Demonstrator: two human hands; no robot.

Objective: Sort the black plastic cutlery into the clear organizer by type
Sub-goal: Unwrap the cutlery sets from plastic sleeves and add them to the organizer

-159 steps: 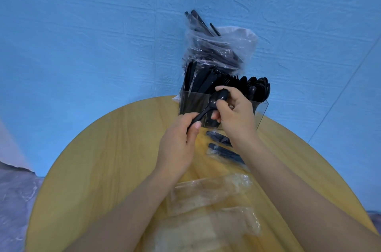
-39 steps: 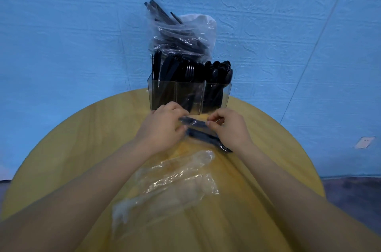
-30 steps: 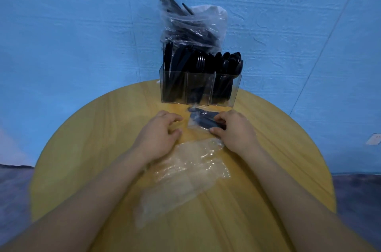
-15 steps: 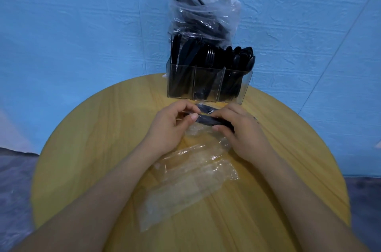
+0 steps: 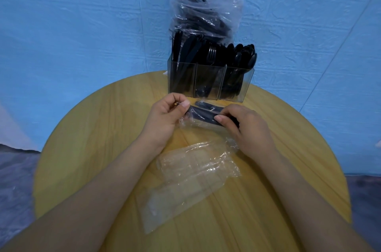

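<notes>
Fingers (image 5: 222, 118) grip wrapped cutlery (image 5: 203, 116) (organizer (image 5: 210, 80) full).

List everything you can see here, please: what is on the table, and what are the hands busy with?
Table: one, round, light wood, before a blue wall.
Organizer: one, clear, three compartments, far edge; knives left, forks middle, spoons right.
Plastic bag: one, clear, holding black cutlery, behind the organizer.
Wrapped cutlery pack: one, black in clear film, held between both hands.
Second wrapped pack: one, black, lying just behind the held pack.
Empty wrappers: a few, exact count unclear, clear, middle of the table.
Left hand: pinches the film's left end.
Right hand: grips the pack's right end.
</notes>
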